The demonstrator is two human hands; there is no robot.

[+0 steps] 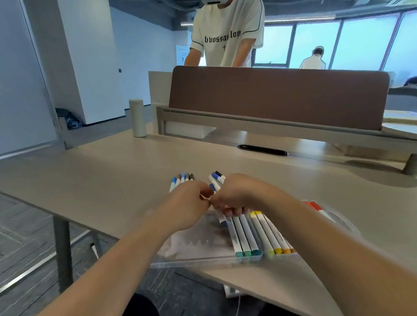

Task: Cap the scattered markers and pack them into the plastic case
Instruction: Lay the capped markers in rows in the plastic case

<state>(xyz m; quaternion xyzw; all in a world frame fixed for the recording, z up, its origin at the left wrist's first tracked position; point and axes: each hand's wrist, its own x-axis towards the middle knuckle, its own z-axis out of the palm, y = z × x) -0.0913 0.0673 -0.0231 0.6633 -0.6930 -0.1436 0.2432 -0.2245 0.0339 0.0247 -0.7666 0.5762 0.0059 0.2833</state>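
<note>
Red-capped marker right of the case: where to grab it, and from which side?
Pinch the red-capped marker across its white barrel, just behind the cap, fingers coming down from above on its right. It lies flat, so the ends offer little hold, and the plastic case crowds its left side.

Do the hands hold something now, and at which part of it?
The right hand grips a blue-ended marker around its middle, above the plastic case. What the left hand pinches cannot be told.
</note>
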